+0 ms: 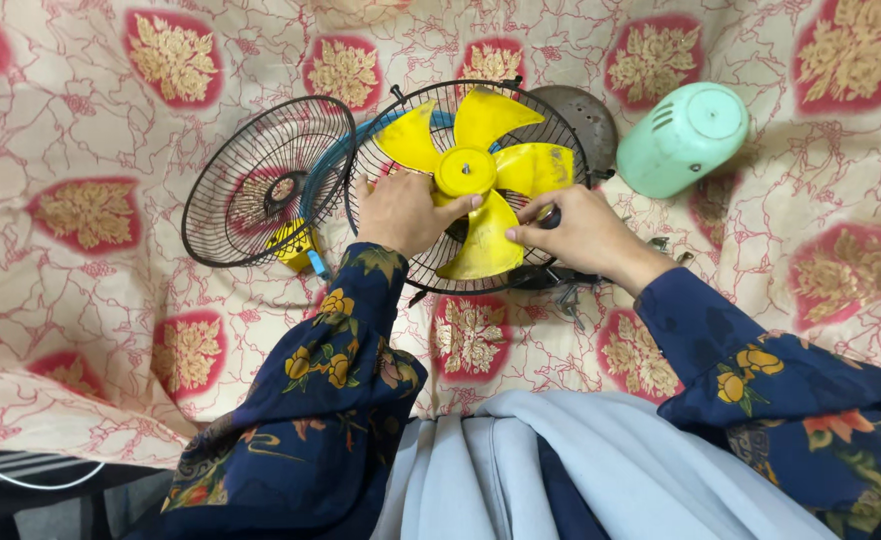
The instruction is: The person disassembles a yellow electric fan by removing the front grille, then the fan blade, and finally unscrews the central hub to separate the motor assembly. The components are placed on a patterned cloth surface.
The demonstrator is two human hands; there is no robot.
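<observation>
The left hand (403, 212) rests on the yellow plastic four-bladed fan propeller (475, 175), fingers curled loosely and thumb stretched toward the round hub, touching the blade just beside it. The right hand (575, 232) lies at the propeller's lower right edge, its fingers pinched around a small dark object (550, 215), possibly a knob or tool handle; the view is too poor to tell which. The propeller sits inside a black round wire fan guard (465, 185) under both hands.

Just left of the left hand lies a second black round wire fan guard (265, 180) with a yellow clip at its lower rim, its edge overlapping the first guard. Beyond the right hand, a grey round metal plate (585, 115) peeks from behind the guard. Further right of that hand lies a pale green plastic motor housing (682, 138), on its side, apart from the guard. Everything rests on a cream cloth patterned with red and gold floral medallions (90, 330).
</observation>
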